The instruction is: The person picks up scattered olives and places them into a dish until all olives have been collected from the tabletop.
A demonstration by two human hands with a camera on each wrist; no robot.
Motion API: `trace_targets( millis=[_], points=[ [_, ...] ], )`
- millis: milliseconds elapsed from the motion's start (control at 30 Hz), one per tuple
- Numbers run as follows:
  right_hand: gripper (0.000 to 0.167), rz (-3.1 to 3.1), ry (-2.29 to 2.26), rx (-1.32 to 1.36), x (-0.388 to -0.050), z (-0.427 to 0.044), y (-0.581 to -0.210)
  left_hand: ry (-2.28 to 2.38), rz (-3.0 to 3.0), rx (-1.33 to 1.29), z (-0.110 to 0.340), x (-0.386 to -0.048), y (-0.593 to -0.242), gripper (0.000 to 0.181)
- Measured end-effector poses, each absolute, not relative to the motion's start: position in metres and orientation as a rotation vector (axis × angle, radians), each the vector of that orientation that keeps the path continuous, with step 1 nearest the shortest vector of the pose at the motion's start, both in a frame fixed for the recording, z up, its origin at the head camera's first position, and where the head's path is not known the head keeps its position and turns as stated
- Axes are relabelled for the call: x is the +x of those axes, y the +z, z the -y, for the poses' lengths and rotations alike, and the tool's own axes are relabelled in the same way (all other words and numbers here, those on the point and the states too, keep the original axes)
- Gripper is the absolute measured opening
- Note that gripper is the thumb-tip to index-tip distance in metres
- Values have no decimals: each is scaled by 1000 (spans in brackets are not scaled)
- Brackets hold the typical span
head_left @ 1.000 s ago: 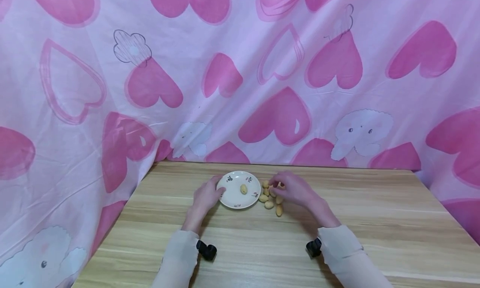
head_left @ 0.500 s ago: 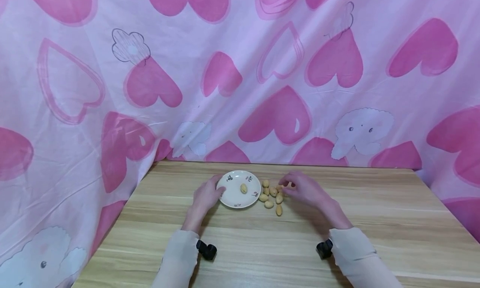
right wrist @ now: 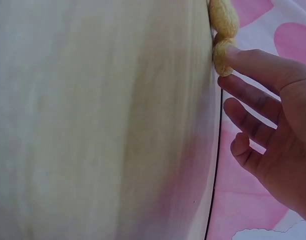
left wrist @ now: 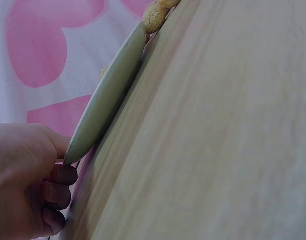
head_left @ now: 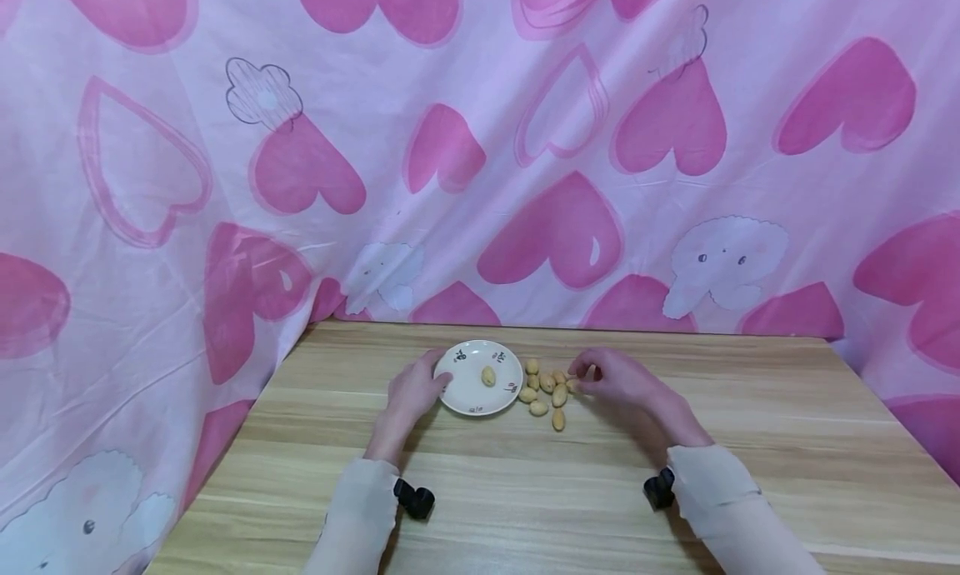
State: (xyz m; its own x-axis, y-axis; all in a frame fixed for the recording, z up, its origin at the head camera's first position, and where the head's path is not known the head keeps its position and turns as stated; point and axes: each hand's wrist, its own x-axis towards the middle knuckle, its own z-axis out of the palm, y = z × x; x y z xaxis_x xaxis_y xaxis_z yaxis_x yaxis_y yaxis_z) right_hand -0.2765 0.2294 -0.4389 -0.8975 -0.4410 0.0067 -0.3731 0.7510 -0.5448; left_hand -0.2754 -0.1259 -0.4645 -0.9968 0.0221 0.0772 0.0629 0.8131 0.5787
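In the head view my left hand [head_left: 412, 392] grips the left rim of a small white plate [head_left: 476, 400] with printed marks, thumb on top. The left wrist view shows curled fingers [left wrist: 57, 195] below the plate's edge. One unshelled peanut [head_left: 489, 376] lies on the plate. To the plate's right is a loose group of several peanuts [head_left: 559, 396]. At the group's right end my right hand [head_left: 618, 381] pinches a peanut [right wrist: 222, 60]. Its thumb lies against the shell in the right wrist view, and the index fingertip is hidden there. Another peanut [right wrist: 224, 19] sits just beyond.
The wooden table [head_left: 495, 492] spreads out in front of and beside the hands. A pink curtain with hearts [head_left: 551, 233] hangs along its back edge. A small black camera sits at each sleeve cuff, such as the right camera [head_left: 660, 488].
My right hand has moved right, from over the middle of the peanut group to its right end, uncovering peanuts. The left hand and the plate stay in place.
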Motion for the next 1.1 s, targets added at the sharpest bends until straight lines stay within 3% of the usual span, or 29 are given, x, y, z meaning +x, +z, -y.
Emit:
trace_targets(
  millis=[400,1100],
  points=[
    [12,-2807,-802,-601,-281,-228,-437,-949,2933,-55,125,-276,-465,50],
    [13,-2829,-936,-740,-281,-212,-422,-935,2939,-51,126,-276,-464,50]
  ],
)
